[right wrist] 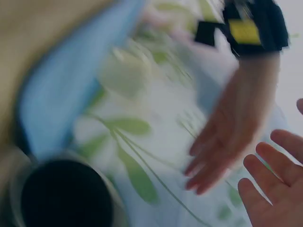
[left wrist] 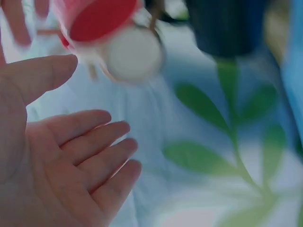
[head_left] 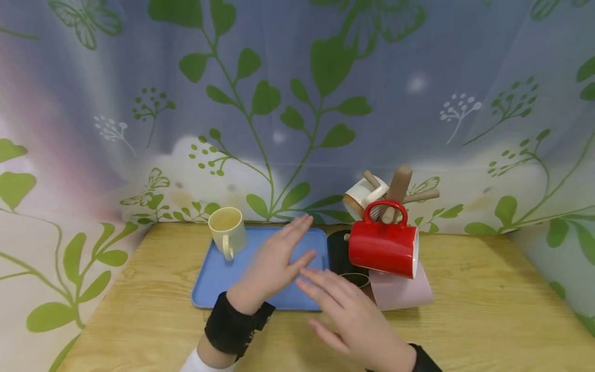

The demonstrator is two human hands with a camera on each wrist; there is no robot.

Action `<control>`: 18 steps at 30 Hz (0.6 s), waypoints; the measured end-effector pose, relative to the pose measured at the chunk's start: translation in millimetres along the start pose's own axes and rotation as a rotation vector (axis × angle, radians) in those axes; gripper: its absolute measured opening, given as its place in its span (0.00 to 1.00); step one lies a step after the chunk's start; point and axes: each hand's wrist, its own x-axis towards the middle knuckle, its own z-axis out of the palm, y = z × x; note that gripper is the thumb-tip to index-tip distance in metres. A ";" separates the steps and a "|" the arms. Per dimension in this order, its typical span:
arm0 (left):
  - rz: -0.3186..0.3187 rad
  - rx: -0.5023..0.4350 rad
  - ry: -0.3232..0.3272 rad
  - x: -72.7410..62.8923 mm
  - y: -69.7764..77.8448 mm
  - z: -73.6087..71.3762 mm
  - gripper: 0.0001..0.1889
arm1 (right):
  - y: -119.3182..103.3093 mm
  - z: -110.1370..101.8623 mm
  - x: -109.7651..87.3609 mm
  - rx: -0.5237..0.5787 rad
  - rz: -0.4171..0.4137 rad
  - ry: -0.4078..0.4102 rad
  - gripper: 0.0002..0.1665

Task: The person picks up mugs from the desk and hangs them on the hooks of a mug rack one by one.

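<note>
Both hands are raised over the front of the blue tray [head_left: 283,302], fingers straight and nothing held. The left hand [head_left: 274,261] is above the tray, and the right hand [head_left: 350,315] is just right of it, fingertips near the left thumb in the head view. A pale yellow mug [head_left: 229,231] stands at the tray's back left corner. Right of the tray, a red mug [head_left: 382,247] hangs tilted on a wooden mug rack [head_left: 400,186]. A white ribbed mug [head_left: 363,194] hangs behind it. Below are a black mug [head_left: 341,253] and a pale pink thing [head_left: 402,289], partly hidden.
The wooden table [head_left: 488,299] runs against a curtain [head_left: 288,103] printed with leaves and butterflies. Pegs of the rack stick out to the right at the back. The wrist views are blurred; a dark mug [left wrist: 227,26] shows in the left one.
</note>
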 end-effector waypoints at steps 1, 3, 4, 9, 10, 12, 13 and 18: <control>-0.037 0.018 0.021 -3.3 -11.4 -2.7 0.33 | -1.8 10.2 -2.8 -0.017 0.003 -0.070 0.32; -0.127 0.051 0.060 -11.0 -35.9 -9.9 0.34 | -3.5 27.2 -8.4 -0.025 0.015 -0.193 0.38; -0.186 0.062 0.080 -15.2 -48.3 -13.9 0.35 | -3.7 33.8 -11.1 -0.021 0.032 -0.247 0.41; -0.476 0.078 0.172 -40.3 -102.7 -38.1 0.35 | 1.0 52.8 -22.1 0.027 0.155 -0.443 0.47; -0.520 0.080 0.179 -45.9 -110.5 -42.9 0.35 | 2.2 54.7 -23.4 0.034 0.175 -0.470 0.47; -0.578 0.093 0.173 -55.7 -123.7 -51.0 0.35 | 4.2 57.6 -25.0 0.047 0.202 -0.515 0.48; -0.608 0.105 0.158 -59.7 -128.6 -53.6 0.35 | 4.8 58.8 -25.5 0.049 0.211 -0.534 0.48; -0.685 0.142 0.032 -65.6 -144.8 -46.8 0.38 | 5.2 65.2 -25.6 0.047 0.211 -0.582 0.48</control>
